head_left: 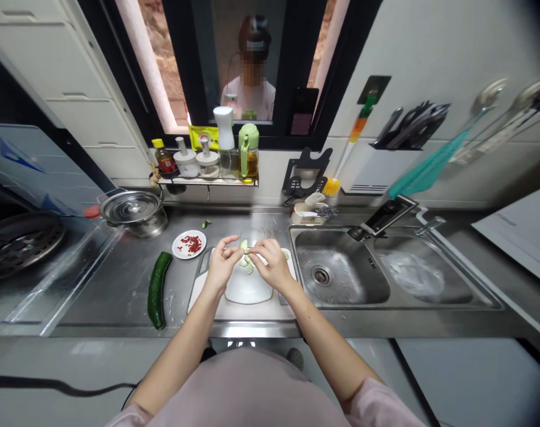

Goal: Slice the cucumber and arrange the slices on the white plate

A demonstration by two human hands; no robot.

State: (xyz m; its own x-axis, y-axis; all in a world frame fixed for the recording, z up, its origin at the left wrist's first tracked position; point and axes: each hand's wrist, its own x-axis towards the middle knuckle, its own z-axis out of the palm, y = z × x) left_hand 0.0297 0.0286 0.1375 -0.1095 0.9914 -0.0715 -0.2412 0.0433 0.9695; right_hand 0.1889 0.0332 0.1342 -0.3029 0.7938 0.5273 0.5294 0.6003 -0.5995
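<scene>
Ctr. frame: cuke slice (244, 244) is being pinched by L. hand (222, 262) & R. hand (272, 263) fingers; apparently being worked; next, gentle hold prob. needed.

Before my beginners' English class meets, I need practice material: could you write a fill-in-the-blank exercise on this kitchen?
1. The whole cucumber lies to the ____ of the cutting board.
2. Between the left hand and the right hand, the slices are pale ____.
3. The chopped bits on the small white plate are ____.
4. The sauce bottle has a ____ cap.

Missing words: left; green; red; yellow.
</scene>
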